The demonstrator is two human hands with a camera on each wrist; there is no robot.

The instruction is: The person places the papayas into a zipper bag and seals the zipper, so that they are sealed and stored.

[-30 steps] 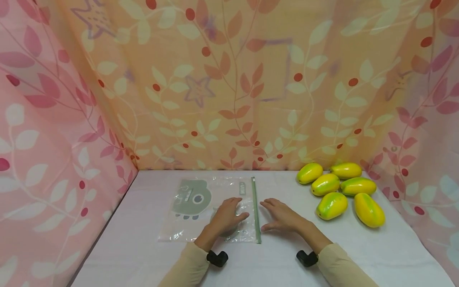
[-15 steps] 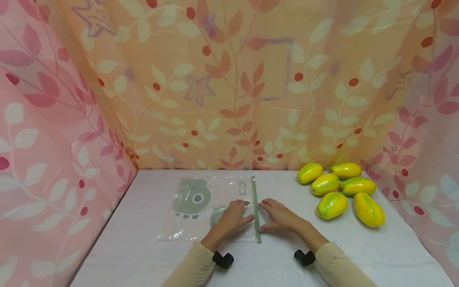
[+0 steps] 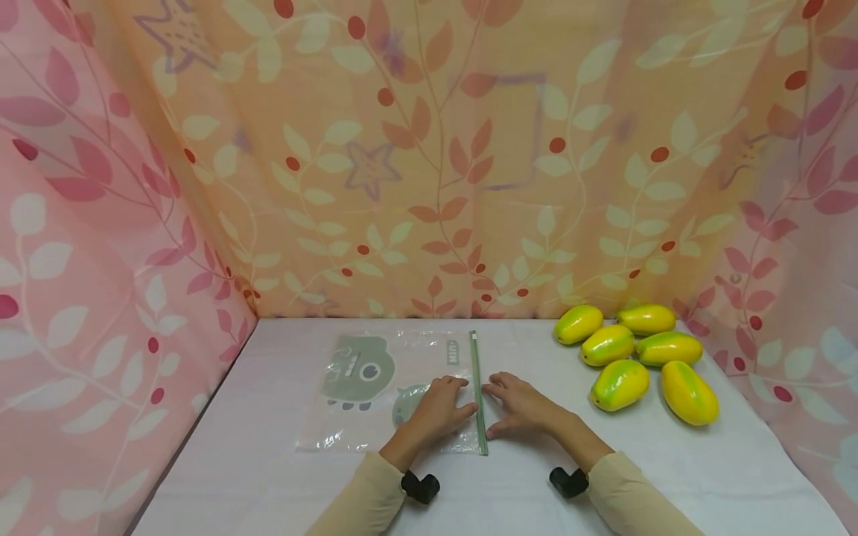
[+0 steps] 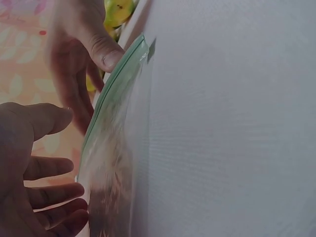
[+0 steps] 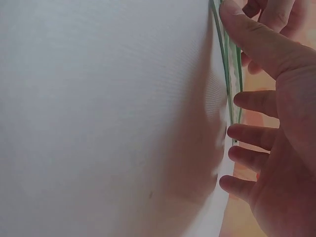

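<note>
A clear zip bag (image 3: 422, 350) with a green cartoon print lies flat on the white table, its green zip edge (image 3: 477, 387) running along the right side. My left hand (image 3: 436, 409) is over the bag just left of that edge, thumb and fingers spread apart in the left wrist view. On the other side of the zip edge is my right hand (image 3: 526, 408), fingers extended, with its thumb (image 5: 242, 19) right at the green strip in the right wrist view. There, two green strips (image 5: 239, 79) show with a narrow gap between them. Neither hand grips anything.
Several glossy yellow-green mango-like fruits (image 3: 620, 385) lie grouped at the table's back right. A leaf-patterned curtain (image 3: 429, 223) hangs behind the table (image 3: 221, 476) and along both sides. Each wrist wears a small black camera (image 3: 421, 487).
My left hand has moved right across the bag, up to the green zip edge. My right hand has shifted slightly left toward the same edge. The bag and fruits stay in place.
</note>
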